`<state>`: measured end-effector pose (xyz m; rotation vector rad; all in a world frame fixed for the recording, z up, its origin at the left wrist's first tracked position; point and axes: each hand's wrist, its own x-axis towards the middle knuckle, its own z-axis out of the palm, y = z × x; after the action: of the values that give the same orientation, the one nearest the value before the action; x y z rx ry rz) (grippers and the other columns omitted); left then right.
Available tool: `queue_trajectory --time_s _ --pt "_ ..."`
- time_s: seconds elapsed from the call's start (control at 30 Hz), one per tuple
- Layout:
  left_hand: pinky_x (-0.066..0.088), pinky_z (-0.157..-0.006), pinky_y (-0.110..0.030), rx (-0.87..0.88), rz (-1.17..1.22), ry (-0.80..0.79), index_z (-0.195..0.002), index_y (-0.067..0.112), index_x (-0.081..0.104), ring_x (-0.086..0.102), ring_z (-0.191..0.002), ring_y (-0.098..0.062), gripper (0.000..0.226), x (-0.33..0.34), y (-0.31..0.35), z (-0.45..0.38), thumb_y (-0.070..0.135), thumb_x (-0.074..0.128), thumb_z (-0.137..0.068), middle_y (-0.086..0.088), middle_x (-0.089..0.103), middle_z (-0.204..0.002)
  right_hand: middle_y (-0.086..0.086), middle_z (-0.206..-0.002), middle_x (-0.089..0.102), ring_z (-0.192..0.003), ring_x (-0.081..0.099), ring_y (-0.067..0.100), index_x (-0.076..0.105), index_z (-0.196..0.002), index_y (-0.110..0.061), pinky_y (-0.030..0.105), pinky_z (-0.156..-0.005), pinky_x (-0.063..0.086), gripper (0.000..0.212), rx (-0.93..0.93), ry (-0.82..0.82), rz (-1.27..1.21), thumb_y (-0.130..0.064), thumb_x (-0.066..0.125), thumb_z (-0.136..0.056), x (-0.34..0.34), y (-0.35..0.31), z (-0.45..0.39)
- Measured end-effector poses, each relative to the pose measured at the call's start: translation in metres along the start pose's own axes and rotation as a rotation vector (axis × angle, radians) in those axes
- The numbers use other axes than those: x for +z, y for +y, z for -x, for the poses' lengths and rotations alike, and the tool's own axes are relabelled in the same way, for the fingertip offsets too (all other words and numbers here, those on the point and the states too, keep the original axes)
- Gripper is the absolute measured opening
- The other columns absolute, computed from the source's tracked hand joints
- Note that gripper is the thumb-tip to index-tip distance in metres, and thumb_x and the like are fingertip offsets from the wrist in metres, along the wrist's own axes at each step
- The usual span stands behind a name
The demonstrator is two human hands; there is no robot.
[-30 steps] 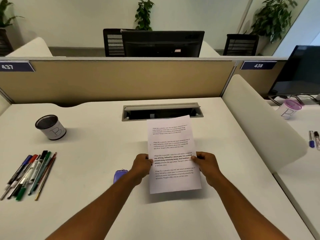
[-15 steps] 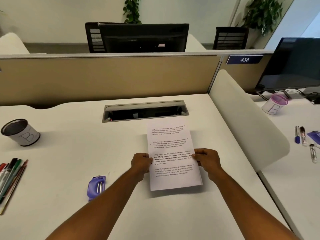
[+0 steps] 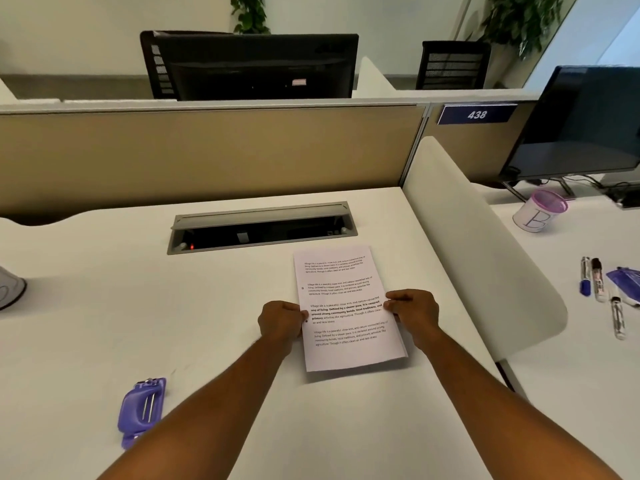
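At the far left, a cup (image 3: 9, 289) now sits half out of view, and the pens seen a second ago are gone from the frame as the person's head turns right. A purple stapler (image 3: 142, 408) lies untouched on the white desk (image 3: 104, 323), well apart from the hands. The left hand (image 3: 280, 323) keeps its fingers curled round the left edge of the printed paper (image 3: 341, 337), thumb on top. The paper has slid right, so that its top now sits below the right end of the cable slot (image 3: 263, 228). It looks low over the desk, near the rounded divider (image 3: 485, 271). The right hand (image 3: 412, 311) pinches the opposite edge. The grip is unchanged, so the pages seem to be simply shifting sideways, with stapling, if intended, not yet begun.
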<state>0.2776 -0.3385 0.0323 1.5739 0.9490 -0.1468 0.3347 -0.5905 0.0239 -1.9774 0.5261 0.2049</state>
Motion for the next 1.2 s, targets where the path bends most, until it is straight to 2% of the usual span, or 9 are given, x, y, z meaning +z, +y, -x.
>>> queue_trajectory --time_s 0.1,0.27,0.47,0.7,0.83,1.0,1.2 --pt "0.063 -0.068 -0.047 0.003 -0.026 0.029 -0.082 0.010 0.067 0.073 -0.078 -0.032 0.019 0.010 0.006 -0.006 0.003 0.083 -0.074 -0.014 0.073 -0.090 0.001 -0.095 0.079 -0.088 0.074 0.020 0.082 -0.094 -0.016 0.040 -0.091 0.060 0.023 -0.005 -0.004 0.000 -0.006 0.086 -0.074 0.000 0.002 -0.012" --pt "0.063 -0.070 -0.047 0.025 -0.078 0.066 -0.082 0.009 0.066 0.072 -0.076 -0.031 0.018 0.023 0.009 -0.014 0.006 0.082 -0.074 -0.011 0.073 -0.087 0.003 -0.099 0.079 -0.092 0.074 0.023 0.081 -0.098 -0.013 0.042 -0.094 0.059 0.022 -0.007 -0.017 -0.006 -0.006 0.085 -0.077 0.003 0.002 -0.028" --pt "0.060 -0.083 -0.045 0.130 -0.237 0.132 -0.087 0.008 0.070 0.070 -0.087 -0.030 0.013 0.028 0.016 -0.019 0.019 0.075 -0.082 -0.009 0.074 -0.093 0.005 -0.101 0.079 -0.094 0.074 0.025 0.081 -0.101 -0.012 0.046 -0.092 0.060 0.019 -0.046 -0.028 0.036 -0.011 0.081 -0.082 0.009 0.000 -0.037" --pt "0.062 -0.078 -0.043 0.133 -0.280 0.117 -0.089 0.005 0.077 0.073 -0.078 -0.030 0.014 0.023 0.018 -0.024 0.018 0.073 -0.084 -0.012 0.076 -0.090 0.004 -0.098 0.080 -0.092 0.074 0.024 0.082 -0.099 -0.014 0.045 -0.092 0.059 0.015 -0.079 -0.030 0.087 -0.014 0.079 -0.084 0.014 -0.002 -0.040" --pt "0.060 -0.073 -0.035 0.151 -0.324 0.086 -0.078 0.008 0.076 0.072 -0.077 -0.028 0.011 0.020 0.021 -0.026 0.016 0.073 -0.084 -0.010 0.076 -0.083 0.001 -0.092 0.080 -0.089 0.074 0.024 0.082 -0.093 -0.017 0.046 -0.089 0.060 0.009 -0.085 -0.033 0.107 -0.018 0.077 -0.085 0.014 -0.006 -0.040" --pt "0.051 -0.063 -0.027 0.148 -0.340 0.075 -0.063 0.014 0.072 0.070 -0.069 -0.023 0.019 0.020 0.021 -0.028 0.016 0.072 -0.082 -0.005 0.073 -0.068 0.000 -0.091 0.080 -0.087 0.074 0.023 0.082 -0.091 -0.018 0.044 -0.089 0.060 0.008 -0.095 -0.033 0.141 -0.020 0.076 -0.087 0.011 -0.006 -0.038" --pt "0.051 -0.062 -0.026 0.172 -0.353 0.073 -0.059 0.012 0.071 0.067 -0.062 -0.020 0.021 0.019 0.016 -0.028 0.014 0.070 -0.080 0.000 0.068 -0.060 -0.002 -0.088 0.079 -0.090 0.073 0.022 0.081 -0.088 -0.022 0.038 -0.089 0.058 0.007 -0.118 -0.028 0.216 -0.023 0.075 -0.086 0.013 -0.007 -0.035"
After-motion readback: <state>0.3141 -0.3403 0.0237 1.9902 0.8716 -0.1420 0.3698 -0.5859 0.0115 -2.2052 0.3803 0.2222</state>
